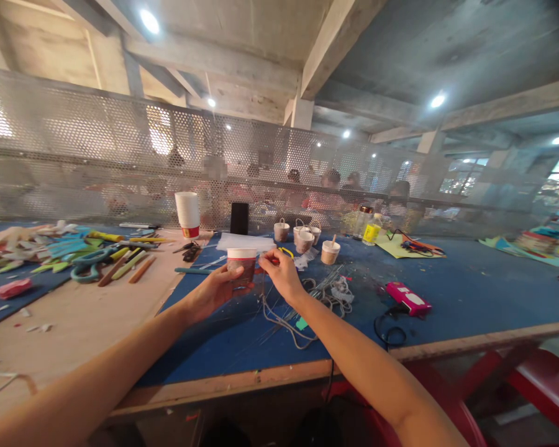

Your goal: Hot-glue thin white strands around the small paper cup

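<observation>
My left hand (pixel 218 287) is wrapped round a paper cup (pixel 242 261) with a white top, a red band and a brownish lower part. The cup is upright, raised above the blue table mat. At the cup's right side, the fingers of my right hand (pixel 279 273) are pinched together. A thin grey cord (pixel 279 320) runs up from the mat to these fingertips; the exact grip is too small to see. Behind the hands stand several small cups (pixel 304 241), some with cord loops on top. One cup (pixel 330 252) has a stick in it.
Thin wires (pixel 323 292) lie tangled right of the hands. Scissors (pixel 90 264), markers and foam strips crowd the left. A stack of paper cups (pixel 187 214), a black phone (pixel 239 218) and a yellow-labelled bottle (pixel 371 230) stand behind. A pink device (pixel 407 298) lies right, before a perforated partition (pixel 270 149).
</observation>
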Demonstrator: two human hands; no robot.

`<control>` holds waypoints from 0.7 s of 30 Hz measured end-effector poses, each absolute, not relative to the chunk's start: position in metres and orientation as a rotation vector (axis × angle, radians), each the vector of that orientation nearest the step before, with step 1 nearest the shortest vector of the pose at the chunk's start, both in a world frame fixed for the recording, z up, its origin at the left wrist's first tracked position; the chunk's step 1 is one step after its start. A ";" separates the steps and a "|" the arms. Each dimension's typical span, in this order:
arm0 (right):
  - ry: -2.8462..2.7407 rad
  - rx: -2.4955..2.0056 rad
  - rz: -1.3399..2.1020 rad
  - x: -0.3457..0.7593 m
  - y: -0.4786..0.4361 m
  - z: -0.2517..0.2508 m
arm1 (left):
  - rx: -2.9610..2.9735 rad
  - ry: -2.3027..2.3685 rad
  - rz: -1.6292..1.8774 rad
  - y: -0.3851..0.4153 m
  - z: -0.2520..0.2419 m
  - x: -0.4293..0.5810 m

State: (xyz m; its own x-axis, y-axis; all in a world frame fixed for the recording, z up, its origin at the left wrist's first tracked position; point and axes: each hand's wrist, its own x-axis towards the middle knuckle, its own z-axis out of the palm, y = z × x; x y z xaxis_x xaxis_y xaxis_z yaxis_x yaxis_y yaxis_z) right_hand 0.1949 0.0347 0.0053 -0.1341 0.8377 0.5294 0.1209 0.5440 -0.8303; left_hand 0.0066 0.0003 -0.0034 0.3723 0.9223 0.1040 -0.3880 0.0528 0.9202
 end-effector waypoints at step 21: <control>-1.582 -0.793 0.858 0.194 0.041 -0.001 | 1.089 0.598 1.062 -0.001 -0.004 0.007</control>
State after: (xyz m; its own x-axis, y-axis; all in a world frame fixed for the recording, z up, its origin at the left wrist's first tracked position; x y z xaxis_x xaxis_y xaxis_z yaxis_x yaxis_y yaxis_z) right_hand 0.1941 0.0406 -0.0006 -0.1607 0.8522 0.4980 0.0472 0.5106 -0.8585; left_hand 0.0073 -0.0006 -0.0039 0.4084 0.9079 0.0948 -0.3891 0.0792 0.9178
